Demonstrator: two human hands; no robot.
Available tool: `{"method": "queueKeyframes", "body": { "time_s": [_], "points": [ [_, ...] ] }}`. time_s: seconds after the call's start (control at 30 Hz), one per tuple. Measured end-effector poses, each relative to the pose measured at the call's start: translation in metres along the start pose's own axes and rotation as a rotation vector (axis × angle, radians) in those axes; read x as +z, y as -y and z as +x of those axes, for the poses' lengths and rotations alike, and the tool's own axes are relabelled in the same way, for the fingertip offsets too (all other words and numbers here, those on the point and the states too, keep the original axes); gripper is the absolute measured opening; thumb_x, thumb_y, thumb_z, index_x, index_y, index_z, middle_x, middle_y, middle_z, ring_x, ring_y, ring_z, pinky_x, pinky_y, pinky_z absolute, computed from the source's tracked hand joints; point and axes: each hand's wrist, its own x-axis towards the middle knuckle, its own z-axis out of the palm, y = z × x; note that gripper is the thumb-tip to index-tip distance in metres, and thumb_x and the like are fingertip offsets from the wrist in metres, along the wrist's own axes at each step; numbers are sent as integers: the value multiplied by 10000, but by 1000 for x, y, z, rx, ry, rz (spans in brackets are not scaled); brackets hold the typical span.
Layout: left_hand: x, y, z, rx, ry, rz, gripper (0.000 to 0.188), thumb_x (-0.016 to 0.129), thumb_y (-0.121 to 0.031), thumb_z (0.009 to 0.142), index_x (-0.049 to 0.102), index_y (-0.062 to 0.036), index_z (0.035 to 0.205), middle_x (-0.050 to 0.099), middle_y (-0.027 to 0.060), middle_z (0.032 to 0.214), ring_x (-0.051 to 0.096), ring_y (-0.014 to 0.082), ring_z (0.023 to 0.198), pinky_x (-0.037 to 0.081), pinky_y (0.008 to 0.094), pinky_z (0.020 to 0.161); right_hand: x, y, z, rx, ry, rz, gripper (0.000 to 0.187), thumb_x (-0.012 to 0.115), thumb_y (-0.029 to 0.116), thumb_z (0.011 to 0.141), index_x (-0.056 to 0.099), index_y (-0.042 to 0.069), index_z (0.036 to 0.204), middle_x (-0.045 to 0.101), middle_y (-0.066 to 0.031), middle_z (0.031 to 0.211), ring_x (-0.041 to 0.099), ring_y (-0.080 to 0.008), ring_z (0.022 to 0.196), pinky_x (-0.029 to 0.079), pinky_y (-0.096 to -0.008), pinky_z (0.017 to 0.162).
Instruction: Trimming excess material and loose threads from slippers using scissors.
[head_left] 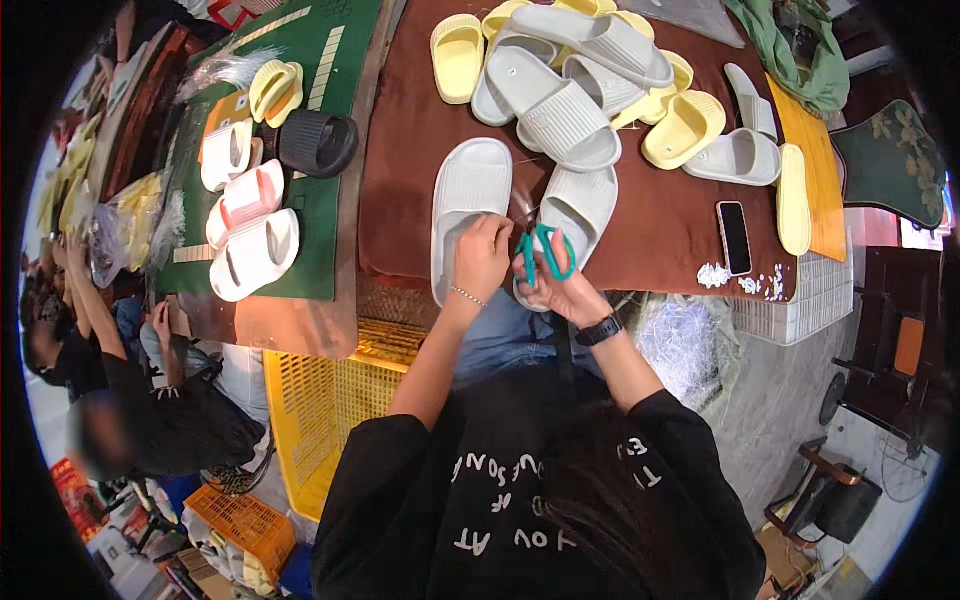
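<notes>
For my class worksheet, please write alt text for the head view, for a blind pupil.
A person's right hand holds teal-handled scissors by two grey slippers on a brown cloth, with the left hand close beside. Grey and yellow slippers are heaped beyond, and a phone lies to the right. At left, more slippers sit on a green mat.

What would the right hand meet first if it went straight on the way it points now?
Beyond the teal scissors it holds, the right hand would probably meet the left hand first, at its fingertips; depth is unclear, so it might pass over them.
</notes>
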Motion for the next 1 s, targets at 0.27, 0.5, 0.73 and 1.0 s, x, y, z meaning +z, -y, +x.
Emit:
{"method": "queueKeyframes", "body": {
  "time_s": [0.27, 0.5, 0.73, 1.0],
  "points": [
    [-5, -1, 8, -121, 13, -135, 71, 594, -43, 830, 618, 3, 879, 636, 165, 791, 633, 288, 678, 495, 353, 595, 33, -16, -47, 41, -11, -31, 853, 309, 820, 765, 513, 63, 1100, 547, -49, 1016, 603, -192, 924, 507, -314, 680],
    [-4, 1, 5, -199, 85, -237, 65, 602, -50, 834, 621, 10, 848, 633, 158, 737, 634, 254, 633, 486, 334, 580, 28, 6, -2, -216, -191, 164, 434, 455, 610, 897, 520, 185, 959, 548, 48, 803, 524, -70, 665, 310, -177, 489],
    [-78, 10, 6, -336, -469, -393, 67, 626, -69, 861, 645, -11, 831, 592, 9, 668, 514, 54, 557, 412, 215, 488, -43, 26, -28, -898, -810, 99, 479, 493, 539, 918, 555, 72, 1003, 516, 2, 772, 497, -114, 700, 387, -256, 610],
    [-160, -48, -33, -397, 69, 175, 111, 647, -119, 846, 657, -13, 878, 639, 51, 691, 557, 87, 592, 443, 248, 551, -39, 43, -45, -963, -869, -104, 475, 446, 229, 987, 343, -20, 1379, 376, -136, 1384, 389, -254, 1285, 356, -356, 1054]
  ]
}}
